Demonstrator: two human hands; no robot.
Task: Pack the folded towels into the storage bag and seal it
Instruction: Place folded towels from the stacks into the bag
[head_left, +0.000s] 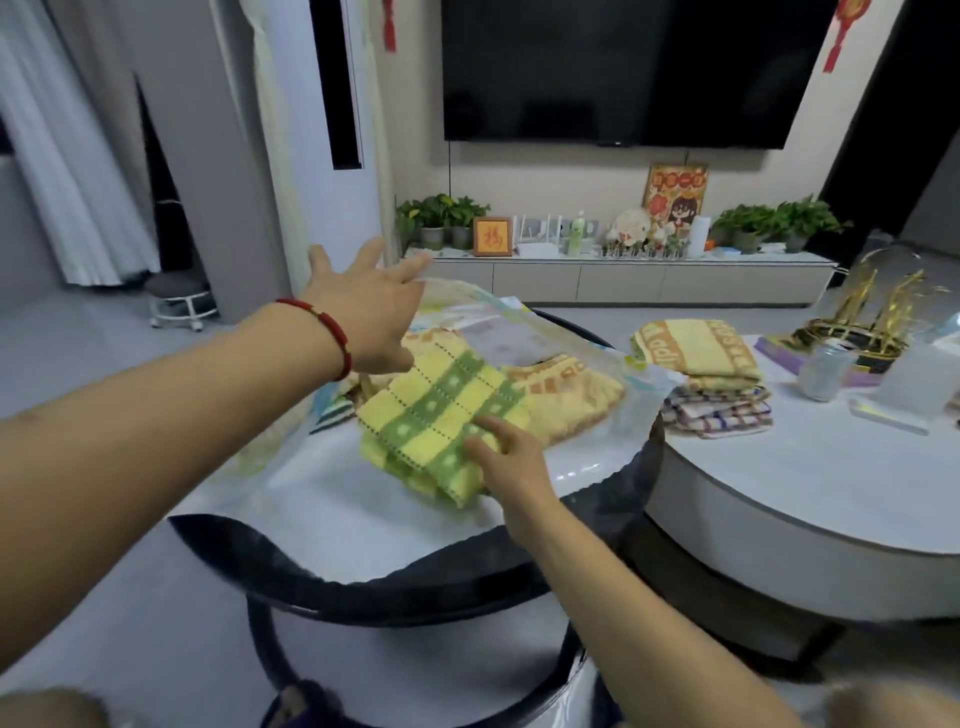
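We start with the yellow-and-green checked folded towel (447, 423), which lies at the centre of the round dark-rimmed worktop (363, 582), on or just inside the clear plastic storage bag (519, 332) spread across it. We cannot tell whether the towel is fully under the upper sheet. Touching it at its 2 o'clock side is an orange-yellow patterned towel (571, 400), which appears to sit deeper in the bag.

Our right hand (511, 457) rests on the checked towel's near edge, at the towel's 5 o'clock, fingers (488, 423) loosely spread and pressing rather than pinching. Our left hand (363, 312) is raised at the towel's 11 o'clock, fingers splayed wide; it seems to hold up the bag's top sheet, though whether it grips the film we cannot tell.

We judge the packing step to be in hand: a towel is going in while the mouth is held up. It is far from done, since a stack of folded towels, yellow on top and plaid beneath (701, 379), waits on the white oval worktop (779, 493) at 3 o'clock, well apart from the bag.

The next move likely calls for pushing the checked towel flat and deep beside its neighbour, keeping the fold intact, then reaching for the stack. Sealing comes only after that.
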